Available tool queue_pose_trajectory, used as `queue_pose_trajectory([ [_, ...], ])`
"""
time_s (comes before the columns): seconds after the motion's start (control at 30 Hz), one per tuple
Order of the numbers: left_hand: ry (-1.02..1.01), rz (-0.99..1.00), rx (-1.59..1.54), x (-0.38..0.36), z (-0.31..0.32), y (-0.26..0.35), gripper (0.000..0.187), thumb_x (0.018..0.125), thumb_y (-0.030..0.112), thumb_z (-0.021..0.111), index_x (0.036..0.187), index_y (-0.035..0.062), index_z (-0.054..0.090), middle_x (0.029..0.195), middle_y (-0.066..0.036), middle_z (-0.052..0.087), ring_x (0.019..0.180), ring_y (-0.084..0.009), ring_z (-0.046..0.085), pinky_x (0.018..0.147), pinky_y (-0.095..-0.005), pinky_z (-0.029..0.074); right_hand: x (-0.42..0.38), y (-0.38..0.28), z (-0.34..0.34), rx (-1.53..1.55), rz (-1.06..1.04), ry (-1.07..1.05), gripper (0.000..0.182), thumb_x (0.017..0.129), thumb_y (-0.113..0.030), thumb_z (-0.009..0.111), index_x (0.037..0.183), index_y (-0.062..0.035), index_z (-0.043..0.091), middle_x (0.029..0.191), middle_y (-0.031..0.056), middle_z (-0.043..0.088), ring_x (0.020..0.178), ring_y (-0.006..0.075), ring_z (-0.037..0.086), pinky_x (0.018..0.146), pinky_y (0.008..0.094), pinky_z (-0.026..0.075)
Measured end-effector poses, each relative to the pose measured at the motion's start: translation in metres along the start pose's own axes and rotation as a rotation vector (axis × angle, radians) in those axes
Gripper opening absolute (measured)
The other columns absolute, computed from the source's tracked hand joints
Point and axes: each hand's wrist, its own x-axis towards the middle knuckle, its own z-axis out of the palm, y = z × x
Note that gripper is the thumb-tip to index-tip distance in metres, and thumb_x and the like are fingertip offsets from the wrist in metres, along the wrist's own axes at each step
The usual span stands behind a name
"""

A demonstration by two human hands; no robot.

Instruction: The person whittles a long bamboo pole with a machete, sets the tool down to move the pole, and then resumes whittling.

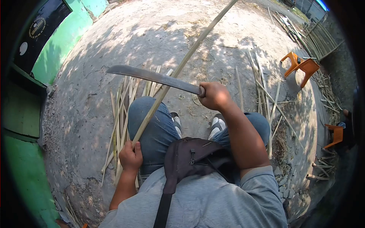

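My right hand (215, 95) is gripping the machete (154, 78) by its handle, fingers closed, and the blade is lying across the long strip (167, 85). My left hand (130, 155) is clasping that strip near its lower end, beside my knee (146, 114), while the strip is slanting up and away over the ground (152, 49).

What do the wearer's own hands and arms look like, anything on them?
Left hand and right hand are bare: no gloves, rings or watch visible. Forearms uncovered. Right sleeve is short, plain grey; left sleeve, also grey, is mostly out of view.
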Motion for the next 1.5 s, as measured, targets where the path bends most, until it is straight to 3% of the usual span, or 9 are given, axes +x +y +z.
queue_pose_trajectory([
  [0.07, -0.006, -0.001, 0.043, 0.001, -0.005, 0.006, 0.050, 0.104, 0.046, 0.057, 0.077, 0.0044, 0.052, 0.065, -0.021, 0.057, 0.063, -0.0470, 0.061, 0.056, -0.0536, 0.045, 0.006, 0.012, -0.002, 0.133, 0.148, -0.010, 0.021, 0.093, -0.026, 0.058, 0.094, -0.0098, 0.072, 0.091, 0.0224, 0.071, 0.090, 0.0457, 0.068, 0.081, 0.0532, 0.055],
  [0.17, -0.010, 0.015, 0.092, 0.003, -0.012, 0.010, 0.050, 0.104, 0.046, 0.057, 0.078, 0.0039, 0.052, 0.067, -0.022, 0.058, 0.064, -0.0474, 0.062, 0.056, -0.0549, 0.045, -0.003, 0.005, -0.003, 0.214, 0.143, 0.018, 0.021, 0.088, -0.024, 0.065, 0.089, -0.0036, 0.070, 0.079, 0.0250, 0.066, 0.080, 0.0470, 0.067, 0.073, 0.0517, 0.053],
  [0.27, -0.002, 0.017, 0.103, 0.000, -0.010, 0.008, 0.050, 0.104, 0.046, 0.057, 0.078, 0.0035, 0.053, 0.068, -0.022, 0.059, 0.065, -0.0479, 0.063, 0.057, -0.0561, 0.046, -0.007, -0.005, -0.004, 0.125, 0.054, -0.255, 0.023, 0.091, -0.024, 0.059, 0.098, -0.0087, 0.073, 0.093, 0.0217, 0.072, 0.093, 0.0427, 0.070, 0.083, 0.0515, 0.056],
  [0.37, -0.006, 0.012, 0.084, 0.002, -0.009, 0.009, 0.049, 0.104, 0.046, 0.057, 0.079, 0.0035, 0.053, 0.068, -0.023, 0.060, 0.066, -0.0485, 0.063, 0.058, -0.0567, 0.046, -0.020, -0.029, -0.006, 0.033, -0.137, -0.424, 0.023, 0.087, -0.024, 0.062, 0.099, -0.0090, 0.074, 0.092, 0.0199, 0.073, 0.092, 0.0409, 0.071, 0.083, 0.0501, 0.057],
  [0.53, 0.006, 0.026, 0.065, 0.002, -0.007, 0.008, 0.049, 0.103, 0.046, 0.057, 0.079, 0.0037, 0.054, 0.067, -0.023, 0.060, 0.065, -0.0490, 0.063, 0.057, -0.0566, 0.046, -0.013, -0.031, -0.013, -0.009, -0.163, -0.428, 0.021, 0.085, -0.024, 0.065, 0.097, -0.0101, 0.075, 0.093, 0.0186, 0.073, 0.093, 0.0398, 0.071, 0.082, 0.0489, 0.056],
  [0.83, 0.028, 0.012, 0.078, 0.000, -0.004, 0.005, 0.049, 0.104, 0.046, 0.056, 0.079, 0.0036, 0.054, 0.068, -0.023, 0.060, 0.065, -0.0491, 0.062, 0.057, -0.0557, 0.046, -0.003, 0.004, -0.007, 0.117, 0.019, -0.283, 0.025, 0.089, -0.027, 0.062, 0.098, -0.0072, 0.074, 0.094, 0.0233, 0.072, 0.091, 0.0445, 0.068, 0.083, 0.0509, 0.055],
  [0.97, 0.007, 0.004, 0.057, -0.001, 0.000, 0.000, 0.049, 0.104, 0.046, 0.055, 0.079, 0.0038, 0.054, 0.068, -0.022, 0.059, 0.065, -0.0484, 0.061, 0.057, -0.0555, 0.045, -0.017, -0.025, -0.010, 0.132, -0.076, -0.403, 0.025, 0.088, -0.027, 0.062, 0.097, -0.0071, 0.074, 0.094, 0.0230, 0.073, 0.092, 0.0433, 0.070, 0.084, 0.0501, 0.056],
  [1.23, 0.017, 0.010, 0.019, -0.001, 0.003, -0.003, 0.048, 0.105, 0.046, 0.055, 0.079, 0.0049, 0.054, 0.068, -0.021, 0.059, 0.064, -0.0478, 0.062, 0.056, -0.0548, 0.045, -0.007, -0.024, -0.001, -0.113, -0.197, -0.195, 0.019, 0.089, -0.027, 0.061, 0.090, -0.0131, 0.074, 0.082, 0.0147, 0.072, 0.084, 0.0381, 0.072, 0.076, 0.0493, 0.058],
  [1.5, 0.018, 0.010, 0.057, 0.000, -0.001, -0.001, 0.049, 0.105, 0.047, 0.054, 0.078, 0.0050, 0.053, 0.068, -0.022, 0.059, 0.064, -0.0479, 0.062, 0.056, -0.0546, 0.045, 0.000, 0.002, -0.006, 0.117, 0.072, -0.020, 0.022, 0.093, -0.026, 0.056, 0.092, -0.0090, 0.071, 0.085, 0.0223, 0.069, 0.086, 0.0447, 0.067, 0.077, 0.0534, 0.055],
])
